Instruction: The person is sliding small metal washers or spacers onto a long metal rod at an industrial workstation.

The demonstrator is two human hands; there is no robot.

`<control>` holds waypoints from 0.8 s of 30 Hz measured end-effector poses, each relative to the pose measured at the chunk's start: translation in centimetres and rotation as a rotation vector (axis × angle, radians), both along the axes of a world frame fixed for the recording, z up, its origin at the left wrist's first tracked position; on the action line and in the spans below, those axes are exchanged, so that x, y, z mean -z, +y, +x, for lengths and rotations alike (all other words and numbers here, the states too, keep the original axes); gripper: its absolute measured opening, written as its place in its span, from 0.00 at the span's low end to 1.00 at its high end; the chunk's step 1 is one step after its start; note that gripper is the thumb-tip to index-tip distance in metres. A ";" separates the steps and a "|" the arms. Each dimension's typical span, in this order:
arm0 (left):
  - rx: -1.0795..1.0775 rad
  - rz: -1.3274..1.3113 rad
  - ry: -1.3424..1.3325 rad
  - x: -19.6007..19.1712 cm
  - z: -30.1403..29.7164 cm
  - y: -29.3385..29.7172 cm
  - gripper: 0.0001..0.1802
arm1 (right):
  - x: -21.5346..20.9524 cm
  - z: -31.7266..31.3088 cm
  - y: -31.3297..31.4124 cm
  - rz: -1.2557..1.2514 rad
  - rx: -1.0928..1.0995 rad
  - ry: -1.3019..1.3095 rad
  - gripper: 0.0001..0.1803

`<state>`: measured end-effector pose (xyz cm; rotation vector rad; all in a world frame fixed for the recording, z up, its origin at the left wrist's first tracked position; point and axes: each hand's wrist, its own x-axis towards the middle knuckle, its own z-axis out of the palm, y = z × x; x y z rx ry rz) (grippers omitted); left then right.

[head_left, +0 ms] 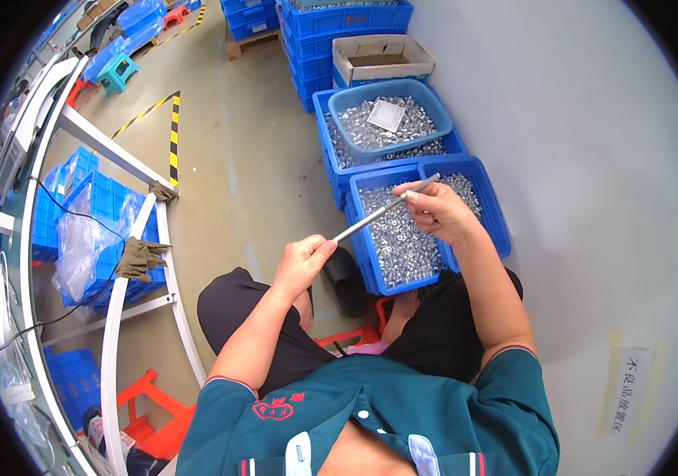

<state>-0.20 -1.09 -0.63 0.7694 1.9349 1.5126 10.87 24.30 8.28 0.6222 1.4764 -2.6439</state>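
Note:
My left hand (301, 263) is closed around the lower end of a thin grey metal rod (372, 218), in front of my lap. The rod slants up to the right, above a blue basket (361, 252) filled with small shiny metal parts (402, 250). With fingers pinched, my right hand (443, 213) holds the rod near its upper end, and the tip sticks out past the fingers. A small pale bit shows at the right fingertips; whether it is a separate part cannot be made out.
Behind the basket, a light blue tub (396, 152) of metal parts carries a white paper (386, 116). Farther back are a cardboard box (386, 73) and stacked blue crates (307, 67). A white frame (117, 145) stands left, a red stool (148, 390) below it, a wall (585, 159) right.

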 end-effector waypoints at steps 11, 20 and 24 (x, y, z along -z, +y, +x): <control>-0.050 0.022 -0.048 0.1 -0.3 0.0 0.19 | 1.0 0.4 2.4 -0.099 0.167 0.011 0.10; -0.009 0.018 0.000 0.0 -0.2 -0.3 0.19 | 0.3 0.8 3.1 -0.153 0.211 0.068 0.11; -0.014 -0.031 0.021 0.0 -0.1 -0.3 0.18 | 0.4 0.5 2.7 -0.137 0.194 0.093 0.10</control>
